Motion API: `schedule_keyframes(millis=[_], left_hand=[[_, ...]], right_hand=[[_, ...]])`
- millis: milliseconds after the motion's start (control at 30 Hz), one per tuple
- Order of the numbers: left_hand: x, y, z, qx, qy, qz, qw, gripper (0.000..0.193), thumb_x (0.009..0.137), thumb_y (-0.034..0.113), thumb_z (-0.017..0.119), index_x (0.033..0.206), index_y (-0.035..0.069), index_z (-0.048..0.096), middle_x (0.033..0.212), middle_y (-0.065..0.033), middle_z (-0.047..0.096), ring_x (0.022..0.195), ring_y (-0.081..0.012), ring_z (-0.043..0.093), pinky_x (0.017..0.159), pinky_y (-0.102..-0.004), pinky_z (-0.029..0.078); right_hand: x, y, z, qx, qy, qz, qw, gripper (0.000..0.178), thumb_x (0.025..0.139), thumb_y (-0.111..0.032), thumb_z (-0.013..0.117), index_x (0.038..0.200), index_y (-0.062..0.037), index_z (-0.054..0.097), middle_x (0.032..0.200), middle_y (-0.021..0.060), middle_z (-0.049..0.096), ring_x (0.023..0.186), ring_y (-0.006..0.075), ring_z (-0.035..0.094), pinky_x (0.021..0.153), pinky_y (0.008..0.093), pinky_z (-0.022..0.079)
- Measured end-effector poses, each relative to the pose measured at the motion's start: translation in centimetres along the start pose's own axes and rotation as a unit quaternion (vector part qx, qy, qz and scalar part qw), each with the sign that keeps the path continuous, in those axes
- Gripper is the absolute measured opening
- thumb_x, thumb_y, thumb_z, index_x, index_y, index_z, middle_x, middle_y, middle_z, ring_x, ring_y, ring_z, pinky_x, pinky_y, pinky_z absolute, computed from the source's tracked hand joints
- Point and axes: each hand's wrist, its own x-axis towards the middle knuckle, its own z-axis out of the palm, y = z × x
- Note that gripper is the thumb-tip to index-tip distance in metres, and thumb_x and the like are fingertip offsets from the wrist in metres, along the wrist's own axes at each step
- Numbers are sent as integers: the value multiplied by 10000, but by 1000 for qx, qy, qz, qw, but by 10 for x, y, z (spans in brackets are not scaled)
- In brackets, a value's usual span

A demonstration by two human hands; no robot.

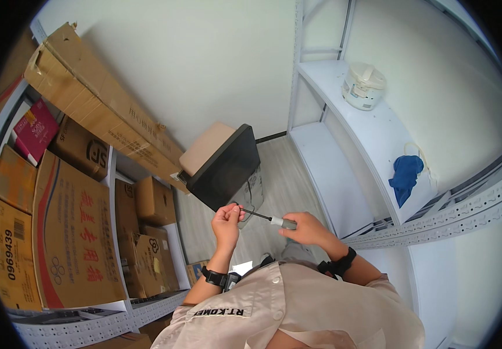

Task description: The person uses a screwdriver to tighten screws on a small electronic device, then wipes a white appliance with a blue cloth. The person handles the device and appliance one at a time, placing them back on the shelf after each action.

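Note:
A screwdriver with a grey handle (284, 223) and a thin dark shaft lies almost level in front of my chest. Its handle is gripped by my right hand (305, 228), the fingers wrapped round it. At the other end of the shaft, my left hand (226, 219) pinches the tip between thumb and fingers. Whether a small part sits at that tip is too small to tell. Just beyond my hands stands a black flat panel, like a monitor (227, 168), tilted, with a dark cable (251, 195) hanging beside it.
Shelves with cardboard boxes (79, 232) line the left, and a long tall carton (99, 104) leans behind them. A tan box (207, 148) stands behind the panel. On the right, white shelves (332, 157) hold a white bucket-like pot (364, 87) and a blue cloth (405, 177).

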Motion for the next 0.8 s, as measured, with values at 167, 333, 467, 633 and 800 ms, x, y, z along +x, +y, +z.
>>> schedule_keyframes(millis=[167,333,467,633,800], left_hand=[[6,0,3,3,-42,-19,999,140,963,69,604,1057,-35,602,983,-132,701,787,-136,671,706,-231,558],[8,0,4,-54,-71,-61,994,161,965,98,611,1054,-35,605,971,-119,697,793,-130,666,714,-227,552],[9,-6,0,-42,-54,-46,997,168,963,104,616,1069,-26,607,973,-108,694,788,-121,657,711,-228,547],[8,-8,-4,-89,-25,-76,993,184,961,120,625,1082,-18,609,976,-103,692,795,-122,656,711,-226,548],[8,-13,-10,-114,-9,-82,990,139,986,131,582,1075,24,591,1005,-78,665,791,-118,641,722,-227,556]], right_hand=[[-6,2,-7,-8,16,2,1000,364,779,-362,732,1007,-81,696,756,134,660,696,319,635,632,401,484],[-10,7,-7,39,70,-44,996,406,789,-333,750,1098,-85,660,834,124,682,759,296,655,688,390,501],[-7,9,-3,86,53,-57,993,380,812,-248,746,1123,-62,631,914,108,677,810,243,649,734,362,503],[-1,5,-4,123,17,-36,992,324,832,-141,728,1113,-23,620,963,87,663,858,177,624,774,313,495],[9,6,2,113,32,-93,989,313,836,-108,714,1119,-16,620,973,87,660,851,168,623,757,303,498]])
